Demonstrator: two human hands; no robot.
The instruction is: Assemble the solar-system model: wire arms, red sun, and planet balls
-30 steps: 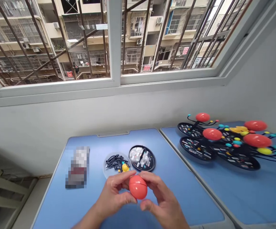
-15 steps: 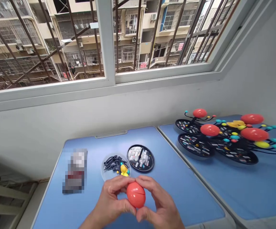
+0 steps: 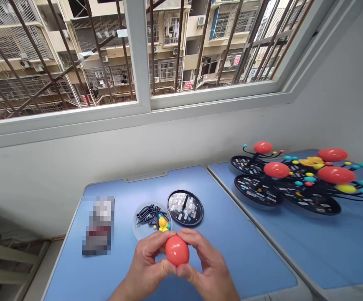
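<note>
Clear tray (image 3: 140, 234), black pegs (image 3: 148, 215) (yellow piece (image 3: 163, 223) too), red ball (image 3: 177, 251) between hands (image 3: 145, 259)

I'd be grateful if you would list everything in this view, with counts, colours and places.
Glossy plastic red ball: one, red, held above the nearer table.
Clear round tray: one, holding black rods and yellow pieces, just beyond the hands.
Round printed black disc: one, black, beside the tray.
Pixelated flat packet: one, colours obscured, left of the tray.
Blue rectangular table: one, blue, under everything above.
Second blue table: one, blue, to the right.
Assembled ball-and-rod models: several, red, yellow, black, on the second table.
Barred window: one, white frame, ahead.
Left hand: one, on the ball's left.
Right hand: one, on the ball's right.
</note>
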